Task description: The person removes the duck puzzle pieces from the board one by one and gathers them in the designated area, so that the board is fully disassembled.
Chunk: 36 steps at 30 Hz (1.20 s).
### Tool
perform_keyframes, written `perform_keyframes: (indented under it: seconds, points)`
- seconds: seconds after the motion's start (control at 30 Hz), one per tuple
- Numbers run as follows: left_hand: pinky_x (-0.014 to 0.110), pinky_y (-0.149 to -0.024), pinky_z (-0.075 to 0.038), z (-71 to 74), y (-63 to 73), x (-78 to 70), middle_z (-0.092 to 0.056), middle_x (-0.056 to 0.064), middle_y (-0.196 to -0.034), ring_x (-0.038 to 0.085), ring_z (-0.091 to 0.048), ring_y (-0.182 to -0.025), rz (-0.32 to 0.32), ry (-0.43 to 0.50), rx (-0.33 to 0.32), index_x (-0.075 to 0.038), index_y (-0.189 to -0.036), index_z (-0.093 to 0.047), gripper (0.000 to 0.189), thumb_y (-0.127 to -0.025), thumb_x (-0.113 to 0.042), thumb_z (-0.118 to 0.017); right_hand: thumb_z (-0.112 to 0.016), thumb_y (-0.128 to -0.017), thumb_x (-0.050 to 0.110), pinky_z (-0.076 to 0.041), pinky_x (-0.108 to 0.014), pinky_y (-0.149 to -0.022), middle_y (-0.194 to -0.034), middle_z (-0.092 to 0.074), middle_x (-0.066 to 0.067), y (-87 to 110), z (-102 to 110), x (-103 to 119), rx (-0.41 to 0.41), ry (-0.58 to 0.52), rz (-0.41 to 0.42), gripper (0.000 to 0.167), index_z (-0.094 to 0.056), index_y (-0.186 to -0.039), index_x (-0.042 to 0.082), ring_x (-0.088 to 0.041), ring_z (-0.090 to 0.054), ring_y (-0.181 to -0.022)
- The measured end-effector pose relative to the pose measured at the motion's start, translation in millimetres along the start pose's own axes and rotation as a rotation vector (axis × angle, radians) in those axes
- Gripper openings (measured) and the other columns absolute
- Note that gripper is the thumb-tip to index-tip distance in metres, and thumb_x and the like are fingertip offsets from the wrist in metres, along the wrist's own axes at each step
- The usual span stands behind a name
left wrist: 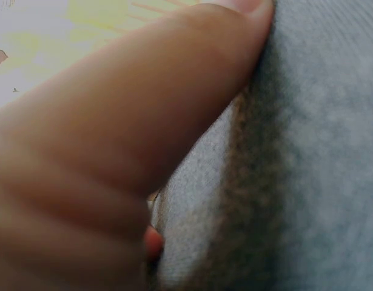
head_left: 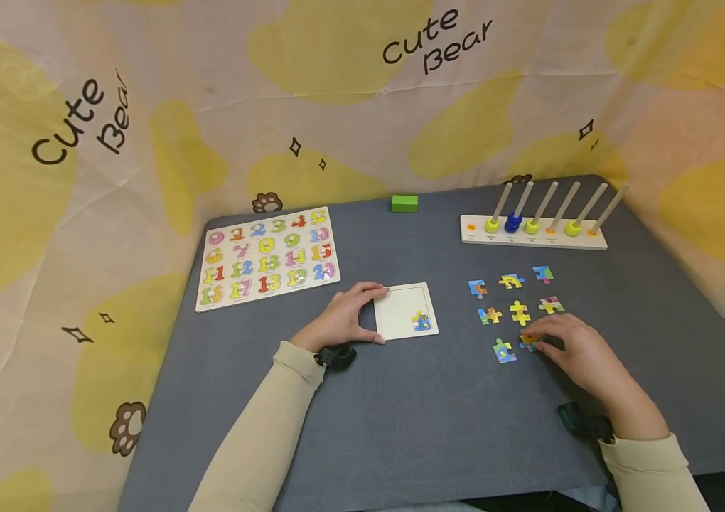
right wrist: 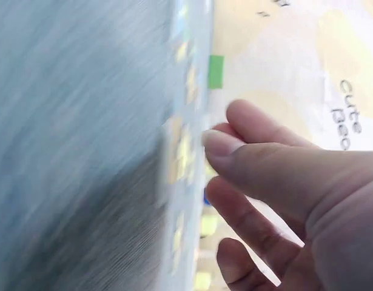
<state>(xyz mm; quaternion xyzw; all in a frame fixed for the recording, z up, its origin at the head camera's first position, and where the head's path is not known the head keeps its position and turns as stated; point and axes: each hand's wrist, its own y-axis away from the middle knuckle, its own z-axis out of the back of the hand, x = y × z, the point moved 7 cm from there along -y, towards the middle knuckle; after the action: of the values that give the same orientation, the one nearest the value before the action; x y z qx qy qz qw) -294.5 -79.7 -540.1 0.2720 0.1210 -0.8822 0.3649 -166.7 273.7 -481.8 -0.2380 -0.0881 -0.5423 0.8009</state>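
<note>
My left hand (head_left: pixel 346 316) spans the left edge of a small square puzzle tray (head_left: pixel 394 313), thumb at the near corner and fingers at the far one. One jigsaw piece (head_left: pixel 421 321) lies in the tray's near right part. My left thumb (left wrist: pixel 144 103) fills much of the left wrist view. On the right, my right hand (head_left: pixel 583 352) is low over a jigsaw piece (head_left: pixel 530 342), thumb and forefinger at its sides and partly covering it. The right wrist view shows the right fingers (right wrist: pixel 250 218) loosely bent and spread. Beside that hand lies another piece (head_left: pixel 504 351).
Several more loose jigsaw pieces (head_left: pixel 519 313) lie in rows beyond the right hand. A number board (head_left: pixel 269 257) lies at the back left. A green block (head_left: pixel 404 204) sits at the table's back edge, and a peg stand (head_left: pixel 534 233) with rings is at the back right.
</note>
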Motion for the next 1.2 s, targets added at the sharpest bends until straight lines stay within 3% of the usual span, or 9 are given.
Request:
perform_keyframes:
  seconds: [0.17, 0.27, 0.37, 0.53, 0.67, 0.77, 1.07, 1.2]
  points:
    - [0.047, -0.104, -0.033, 0.5, -0.6, 2.2, -0.038, 0.007, -0.161, 0.021, -0.04, -0.145, 0.003, 0.003, -0.004, -0.016, -0.16, -0.044, 0.098, -0.08, -0.043, -0.093, -0.088, -0.075, -0.011, -0.053, -0.051, -0.079, -0.101, -0.074, -0.005, -18.4, 2.1, 32.5, -0.08, -0.037, 0.027, 0.036, -0.082, -0.103, 0.011, -0.028, -0.066, -0.096]
    - [0.046, -0.103, -0.033, 2.2, 0.0, 4.2, -0.039, 0.006, -0.16, 0.02, -0.04, -0.145, 0.004, -0.005, -0.012, -0.016, -0.16, -0.044, 0.098, -0.079, -0.043, -0.093, -0.087, -0.077, -0.009, -0.053, -0.047, -0.077, -0.1, -0.073, -0.002, -37.5, -8.2, 59.0, -0.084, -0.066, 0.075, 0.032, -0.082, -0.102, 0.01, -0.024, -0.065, -0.092]
    - [0.046, -0.102, -0.033, 3.7, 0.7, 4.9, -0.039, 0.006, -0.16, 0.02, -0.04, -0.145, 0.001, -0.006, -0.02, -0.015, -0.16, -0.045, 0.099, -0.079, -0.043, -0.094, -0.085, -0.083, -0.006, -0.053, -0.048, -0.086, -0.103, -0.074, -0.004, -58.7, -25.5, 82.1, -0.039, -0.081, 0.102, 0.026, -0.082, -0.104, 0.008, -0.025, -0.066, -0.096]
    - [0.047, -0.101, -0.033, 5.2, -0.4, 3.5, -0.039, 0.007, -0.159, 0.022, -0.042, -0.144, -0.017, -0.001, -0.036, -0.014, -0.159, -0.046, 0.098, -0.078, -0.043, -0.094, -0.082, -0.09, 0.004, -0.049, -0.053, -0.099, -0.119, -0.072, -0.01, -87.1, -58.1, 106.7, 0.126, 0.026, 0.091, 0.03, -0.078, -0.119, 0.006, -0.033, -0.064, -0.111]
    - [0.047, -0.102, -0.034, 4.8, -0.6, 2.9, -0.04, 0.007, -0.159, 0.022, -0.042, -0.143, -0.01, 0.0, -0.035, -0.015, -0.159, -0.046, 0.097, -0.079, -0.043, -0.094, -0.079, -0.094, 0.011, -0.048, -0.053, -0.101, -0.136, -0.066, -0.014, -98.0, -81.6, 114.6, 0.262, 0.098, 0.087, 0.042, -0.07, -0.135, 0.005, -0.035, -0.059, -0.122]
    - [0.047, -0.102, -0.034, 2.6, 0.6, 2.3, -0.04, 0.007, -0.16, 0.023, -0.042, -0.143, -0.001, 0.0, -0.022, -0.016, -0.159, -0.046, 0.097, -0.079, -0.044, -0.093, -0.078, -0.096, 0.011, -0.049, -0.052, -0.1, -0.136, -0.066, -0.013, -98.9, -93.7, 116.2, 0.315, 0.108, 0.093, 0.041, -0.07, -0.135, 0.004, -0.034, -0.06, -0.121]
    - [0.048, -0.104, -0.033, -0.9, 0.9, -0.4, -0.04, 0.008, -0.16, 0.023, -0.042, -0.143, -0.004, 0.009, -0.013, -0.016, -0.159, -0.046, 0.096, -0.08, -0.043, -0.092, -0.078, -0.095, 0.006, -0.052, -0.047, -0.097, -0.131, -0.064, -0.014, -98.4, -103.4, 114.6, 0.276, 0.097, 0.092, 0.037, -0.072, -0.131, 0.003, -0.032, -0.062, -0.115]
    - [0.048, -0.104, -0.033, -0.7, 1.0, -0.3, -0.04, 0.008, -0.16, 0.023, -0.042, -0.143, 0.002, 0.012, -0.011, -0.015, -0.159, -0.046, 0.096, -0.08, -0.044, -0.092, -0.077, -0.094, 0.002, -0.053, -0.046, -0.093, -0.121, -0.064, -0.013, -98.9, -104.3, 114.5, 0.259, 0.051, 0.086, 0.035, -0.074, -0.129, 0.003, -0.03, -0.063, -0.107]
